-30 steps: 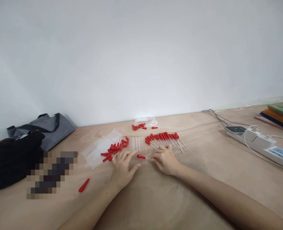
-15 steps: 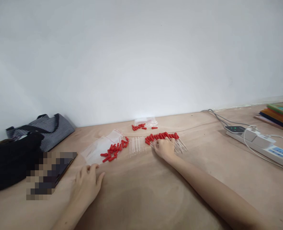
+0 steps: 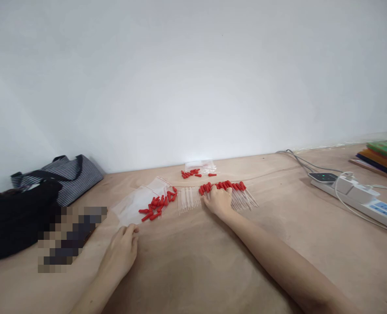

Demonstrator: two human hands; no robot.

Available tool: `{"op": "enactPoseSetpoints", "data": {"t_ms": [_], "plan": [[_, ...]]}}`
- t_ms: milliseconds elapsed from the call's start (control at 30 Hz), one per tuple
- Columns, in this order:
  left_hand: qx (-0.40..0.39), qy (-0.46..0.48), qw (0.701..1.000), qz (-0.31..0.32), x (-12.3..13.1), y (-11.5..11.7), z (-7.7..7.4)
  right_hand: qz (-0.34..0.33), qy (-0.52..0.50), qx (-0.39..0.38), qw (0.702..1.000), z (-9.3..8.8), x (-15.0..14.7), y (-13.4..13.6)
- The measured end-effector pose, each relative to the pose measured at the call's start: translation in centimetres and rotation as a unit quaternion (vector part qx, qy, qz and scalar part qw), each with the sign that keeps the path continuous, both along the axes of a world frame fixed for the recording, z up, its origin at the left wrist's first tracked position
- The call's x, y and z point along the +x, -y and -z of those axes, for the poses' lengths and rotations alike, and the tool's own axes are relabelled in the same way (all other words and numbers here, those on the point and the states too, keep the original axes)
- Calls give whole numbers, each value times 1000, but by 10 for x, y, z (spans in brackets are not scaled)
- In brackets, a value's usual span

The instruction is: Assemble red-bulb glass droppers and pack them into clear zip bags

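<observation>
Right hand (image 3: 220, 202) on the row of droppers (image 3: 239, 187), mid-table. Fingers bent down over the left half of the row, at the bulb ends; fingertips mostly hidden, can't tell if they pinch a dropper. Droppers lie side by side, red bulbs toward the wall (image 3: 200, 87), clear stems toward the person and slanting right. Hand covers some stems.

Left hand (image 3: 121, 245) low over the table (image 3: 180, 274), left of center, back of hand up. Fingers loosely curled, thumb near index finger; grip can't be told, anything under the palm is hidden. Nearest things: plastic bags (image 3: 131, 205), flat, just beyond the fingertips, and loose bulbs (image 3: 154, 203), red, piled at the right part of the bags, some on them.

Bare tubes (image 3: 188, 197) lie in a row between loose bulbs and droppers, clear, roughly parallel. Farther back, near the wall: a 2nd batch of red bulbs (image 3: 190, 173), 1 bulb (image 3: 212, 175) a bit apart to the right, small clear bag (image 3: 198, 165) just behind.

Left side: striped bag (image 3: 72, 179), black cloth (image 3: 16, 222) in front, pixelated dark item (image 3: 70, 240) beside. Right side: power strip (image 3: 353, 196) with plugs and cables, black device (image 3: 322, 177) with green lights at its far end, stack (image 3: 381, 159) of colored flat items at the edge.
</observation>
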State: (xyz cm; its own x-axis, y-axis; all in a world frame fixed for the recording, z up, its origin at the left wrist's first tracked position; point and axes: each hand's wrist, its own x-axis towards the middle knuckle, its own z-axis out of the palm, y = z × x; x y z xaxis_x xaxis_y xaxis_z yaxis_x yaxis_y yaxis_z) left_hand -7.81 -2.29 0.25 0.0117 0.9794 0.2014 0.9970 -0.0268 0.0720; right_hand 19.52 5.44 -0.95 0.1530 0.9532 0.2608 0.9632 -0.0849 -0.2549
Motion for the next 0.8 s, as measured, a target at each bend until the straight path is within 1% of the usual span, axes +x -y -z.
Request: {"op": "enactPoseSetpoints", "data": {"t_ms": [100,167,233,300,333,400,500,533,600,700,733,800], "plan": [[-11,-11,999,-32,-1,4,-3,-36,-3,38,999,-2,-2,2],[-35,11,998,-48,-4,5,-5,-63,-2,23,998,-4,-5,3],[-38,49,997,-37,-7,6,-4,-70,2,-13,997,-6,-9,2],[-21,84,996,6,-5,5,0,-65,8,-43,997,-7,-13,-1],[-9,100,994,39,-1,4,4,-63,12,-54,997,-8,-14,-2],[17,130,983,128,11,3,13,-59,16,-67,996,-8,-17,-5],[80,176,946,260,42,0,26,-55,19,-75,995,-8,-22,-8],[88,183,933,296,54,-2,29,-53,19,-78,995,-8,-24,-9],[76,194,907,365,79,-8,30,-46,19,-84,995,-8,-28,-10],[57,215,891,395,111,-20,25,-33,12,-87,996,-12,-30,-10],[55,227,890,392,118,-23,23,-30,8,-86,996,-14,-29,-9],[53,236,900,364,127,-28,22,-33,1,-83,996,-19,-22,-5]]}}
